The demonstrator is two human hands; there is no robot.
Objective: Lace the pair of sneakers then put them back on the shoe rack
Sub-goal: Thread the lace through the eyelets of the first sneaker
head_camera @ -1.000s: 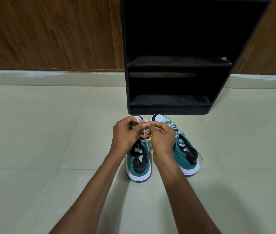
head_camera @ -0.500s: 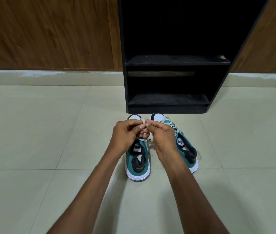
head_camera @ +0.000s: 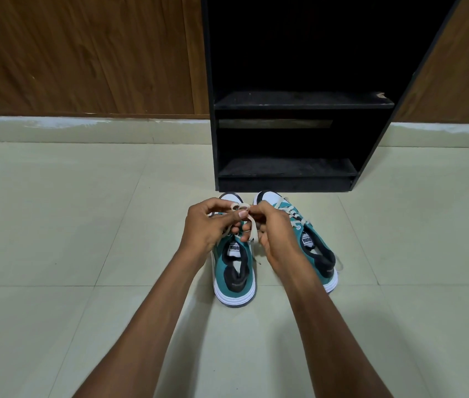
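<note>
Two teal sneakers with white soles and black collars stand side by side on the floor, toes toward the rack. Over the left sneaker (head_camera: 234, 271) my left hand (head_camera: 209, 225) and my right hand (head_camera: 278, 234) meet, each pinching part of its cream lace (head_camera: 252, 229). A small loop of lace shows between my fingertips, and a loose strand hangs down beside the tongue. The right sneaker (head_camera: 313, 251) is laced up its front; my right hand and wrist hide part of it. The black shoe rack (head_camera: 285, 173) stands just behind the toes.
The rack's two visible shelves hold nothing I can see. Brown wooden panels (head_camera: 84, 53) flank it above a pale skirting strip. Pale floor tiles (head_camera: 55, 225) spread to the left, right and front of the shoes.
Both hands stay together over the left sneaker; my fingers have shifted on the lace, and a small loop now shows at the fingertips. The shoes have not moved.
</note>
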